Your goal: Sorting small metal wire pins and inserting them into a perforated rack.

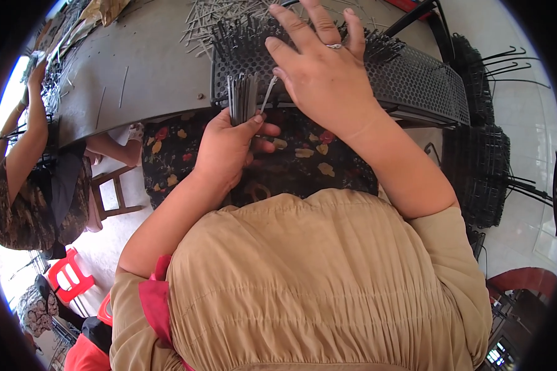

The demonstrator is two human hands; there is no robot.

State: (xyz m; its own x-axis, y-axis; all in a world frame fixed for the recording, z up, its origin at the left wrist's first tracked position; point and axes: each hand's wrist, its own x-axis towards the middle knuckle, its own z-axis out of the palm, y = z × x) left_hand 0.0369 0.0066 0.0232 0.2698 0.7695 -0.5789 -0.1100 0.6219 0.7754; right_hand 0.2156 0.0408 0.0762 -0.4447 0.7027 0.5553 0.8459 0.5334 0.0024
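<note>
My left hand is closed round an upright bundle of thin dark metal rods, held just in front of the table edge. One lighter thin rod slants up from my left thumb and forefinger, its top end by my right thumb. My right hand, with a ring on one finger, reaches over a perforated dark metal rack, fingers spread and no object visible in them. Whether the thumb touches the lighter rod I cannot tell. Many dark rods stand crowded in the rack, partly behind my right hand.
Loose pale rods lie heaped at the back of the grey table. At the left, another person's arm reaches over the table, near a wooden stool. Stacked dark wire racks with protruding hooked rods stand on the right.
</note>
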